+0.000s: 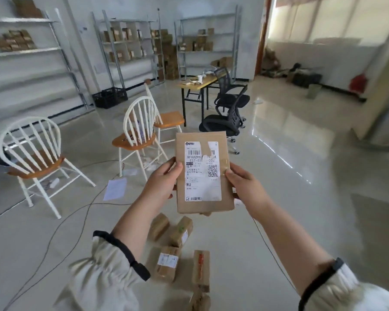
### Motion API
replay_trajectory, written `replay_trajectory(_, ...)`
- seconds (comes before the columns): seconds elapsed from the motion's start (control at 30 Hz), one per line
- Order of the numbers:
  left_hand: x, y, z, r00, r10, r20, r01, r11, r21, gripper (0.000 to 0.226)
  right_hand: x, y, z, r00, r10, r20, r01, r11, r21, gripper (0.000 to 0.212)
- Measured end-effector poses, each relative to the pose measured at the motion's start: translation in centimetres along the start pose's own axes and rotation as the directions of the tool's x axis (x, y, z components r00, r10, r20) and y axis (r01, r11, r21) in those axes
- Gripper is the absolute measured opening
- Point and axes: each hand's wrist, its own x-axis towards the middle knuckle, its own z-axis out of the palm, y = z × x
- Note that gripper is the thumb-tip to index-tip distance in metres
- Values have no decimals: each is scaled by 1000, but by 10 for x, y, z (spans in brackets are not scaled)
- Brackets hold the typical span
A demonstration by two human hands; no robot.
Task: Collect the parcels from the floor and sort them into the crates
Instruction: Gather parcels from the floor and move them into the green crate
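Nearest the lens: 2 cream sleeves w/ black cuffs, forearms stretched fwd, and between them a flat cardboard parcel (202, 173) held up off the floor, label side to the camera. Left hand (161, 182) grips its left edge, thumb across the front by the label; right hand (243, 182) clamps the right edge, fingers wrapped behind. Shipping label (202, 171) is white, partly torn near the top, w/ barcode, QR code and "WU" printed low down — looks like the person is reading it to pick a crate, tho that's my guess. Below the held parcel, approx 5 small taped parcels (175, 248) lie in a loose cluster on the grey floor (290, 198); a 6th may sit at the bottom edge, too cut off to tell. So progress: 1 in hand, not yet sorted; the cluster is left to do. Only crate in sight is a black plastic crate (110, 97) far back by the metal shelving, well apart from the hands; contents can't be seen. 3 white spindle-back chairs (35, 153) stand between, cables and a paper sheet (115, 189) on the floor near them.
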Motion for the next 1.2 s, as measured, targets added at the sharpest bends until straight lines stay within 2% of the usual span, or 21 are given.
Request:
replay_trajectory(0.17, -1, 17, 50, 963, 37, 267, -54, 997, 59, 21, -55, 6, -38, 971, 28, -237, -20, 999, 35, 33)
replay_trajectory(0.23, -10, 27, 79, 928, 70, 367, -103, 992, 71, 16, -83, 8, -58, 939, 36, -342, -24, 999, 38, 34)
replay_trajectory(0.3, -24, 34, 115, 880, 105, 463, -145, 988, 50, 22, -116, 10, -82, 885, 39, -463, -23, 999, 41, 33)
replay_trajectory(0.43, -75, 49, 200, 736, 131, 664, -196, 980, 25, 24, -196, 9, -132, 726, 34, -687, 12, 998, 62, 28)
replay_trajectory(0.57, -156, 61, 284, 535, 132, 835, -242, 970, 1, 16, -299, 8, -177, 547, 43, -836, 56, 995, 88, 29)
replay_trajectory(0.7, -252, 67, 360, 338, 134, 932, -252, 966, -48, 21, -406, 11, -214, 364, 73, -929, 66, 992, 104, 33)
replay_trajectory(0.9, -417, 67, 447, 67, 112, 991, -252, 963, -92, 34, -574, 14, -254, 78, 122, -989, 7, 992, 123, 32)
replay_trajectory(1.03, -529, 65, 489, -90, 114, 989, -273, 952, -135, 31, -684, 18, -273, -127, 115, -985, -13, 993, 117, 35)
replay_trajectory(1.1, -580, 59, 505, -173, 95, 980, -251, 958, -137, 31, -733, 22, -276, -209, 138, -968, -14, 989, 144, 37)
replay_trajectory(1.2, -651, 52, 522, -261, 14, 965, -274, 958, -88, 36, -798, 29, -275, -319, 183, -930, 0, 981, 194, 39)
